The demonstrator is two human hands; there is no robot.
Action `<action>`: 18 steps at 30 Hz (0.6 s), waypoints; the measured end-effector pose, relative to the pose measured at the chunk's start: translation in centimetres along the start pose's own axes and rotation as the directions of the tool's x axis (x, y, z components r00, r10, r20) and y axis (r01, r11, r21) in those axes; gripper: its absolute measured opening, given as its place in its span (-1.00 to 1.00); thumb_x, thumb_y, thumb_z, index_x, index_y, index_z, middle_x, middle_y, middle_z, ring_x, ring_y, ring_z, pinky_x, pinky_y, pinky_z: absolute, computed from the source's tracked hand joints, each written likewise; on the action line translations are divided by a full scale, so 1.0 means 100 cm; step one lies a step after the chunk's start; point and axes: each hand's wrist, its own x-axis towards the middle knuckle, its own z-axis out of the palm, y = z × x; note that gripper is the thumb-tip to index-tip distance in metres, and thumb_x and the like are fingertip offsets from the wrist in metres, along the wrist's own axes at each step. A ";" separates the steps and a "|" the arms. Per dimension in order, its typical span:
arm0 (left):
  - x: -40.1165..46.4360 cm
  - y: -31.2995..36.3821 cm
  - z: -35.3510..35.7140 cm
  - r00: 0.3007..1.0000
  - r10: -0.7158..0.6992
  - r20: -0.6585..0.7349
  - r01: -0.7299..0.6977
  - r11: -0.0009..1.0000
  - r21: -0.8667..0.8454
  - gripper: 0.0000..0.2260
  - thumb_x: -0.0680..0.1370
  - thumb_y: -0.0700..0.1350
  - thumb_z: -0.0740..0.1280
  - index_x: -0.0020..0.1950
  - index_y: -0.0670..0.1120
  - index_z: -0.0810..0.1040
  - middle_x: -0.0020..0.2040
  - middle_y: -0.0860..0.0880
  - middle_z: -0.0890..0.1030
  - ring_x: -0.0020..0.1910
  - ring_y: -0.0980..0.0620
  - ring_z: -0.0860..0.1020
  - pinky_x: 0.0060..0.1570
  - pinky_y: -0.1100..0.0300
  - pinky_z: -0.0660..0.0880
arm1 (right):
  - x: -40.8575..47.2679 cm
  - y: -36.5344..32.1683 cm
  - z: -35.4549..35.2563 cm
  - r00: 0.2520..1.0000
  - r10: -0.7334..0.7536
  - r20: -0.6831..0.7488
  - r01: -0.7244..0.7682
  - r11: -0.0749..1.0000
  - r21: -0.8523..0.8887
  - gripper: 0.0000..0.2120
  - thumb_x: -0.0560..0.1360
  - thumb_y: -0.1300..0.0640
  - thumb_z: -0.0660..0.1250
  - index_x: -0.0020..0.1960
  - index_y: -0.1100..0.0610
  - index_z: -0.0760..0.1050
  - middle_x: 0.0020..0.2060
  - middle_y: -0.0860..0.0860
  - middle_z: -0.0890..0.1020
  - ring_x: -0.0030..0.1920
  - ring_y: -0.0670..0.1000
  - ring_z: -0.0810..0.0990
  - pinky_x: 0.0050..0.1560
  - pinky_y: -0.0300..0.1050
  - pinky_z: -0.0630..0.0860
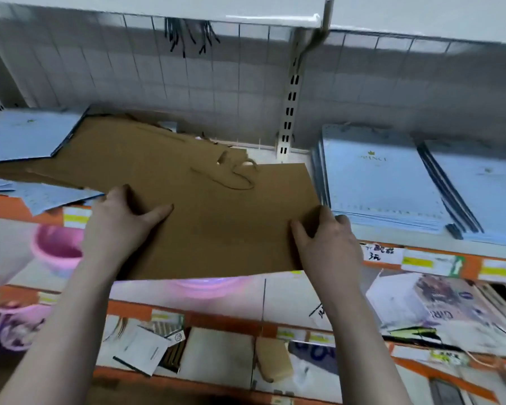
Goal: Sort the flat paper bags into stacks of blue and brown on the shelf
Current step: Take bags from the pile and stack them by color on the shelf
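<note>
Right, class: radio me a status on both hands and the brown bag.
Left hand and right hand both gripping brown bag by its sides. Bag overhangs shelf front, atop brown pile. Blue stack right, untouched.

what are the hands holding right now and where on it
Both hold one flat brown paper bag: the left hand grips its left edge, the right hand grips its near right corner. The bag overhangs the shelf front.

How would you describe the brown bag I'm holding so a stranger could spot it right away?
Start at the shelf with the orange edge; two neat blue stacks lie at its right. Just left of them, the brown bag overhangs the edge, gripped by the left hand and the right hand.
</note>
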 end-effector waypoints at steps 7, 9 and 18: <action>-0.045 0.026 0.000 0.999 0.038 0.020 -0.037 0.996 -0.080 -0.29 0.38 0.17 0.45 0.40 -0.13 0.33 0.30 -0.26 0.40 0.27 -0.25 0.40 0.20 -0.08 0.36 | -0.031 0.037 -0.036 0.999 0.040 -0.034 -0.040 0.999 0.004 -0.58 0.56 -0.10 0.17 0.25 0.18 0.35 0.10 0.14 0.46 0.12 0.19 0.48 0.04 0.00 0.41; -0.058 0.040 0.001 0.998 0.060 0.018 -0.058 0.995 -0.085 -0.27 0.40 0.14 0.44 0.46 -0.11 0.27 0.32 -0.27 0.37 0.29 -0.24 0.38 0.24 -0.05 0.34 | -0.033 0.049 -0.046 0.996 0.052 -0.068 -0.051 0.999 0.013 -0.60 0.55 -0.10 0.19 0.21 0.18 0.37 0.08 0.13 0.46 0.11 0.19 0.48 0.04 0.04 0.46; -0.138 0.127 0.047 0.994 0.108 -0.005 -0.108 0.987 -0.120 -0.31 0.41 0.12 0.44 0.44 -0.10 0.29 0.25 -0.28 0.36 0.19 -0.28 0.43 0.12 -0.06 0.39 | -0.031 0.155 -0.109 0.986 0.027 -0.167 -0.025 1.000 0.015 -0.60 0.54 -0.07 0.22 0.25 0.18 0.38 0.12 0.13 0.48 0.13 0.17 0.46 0.07 -0.01 0.37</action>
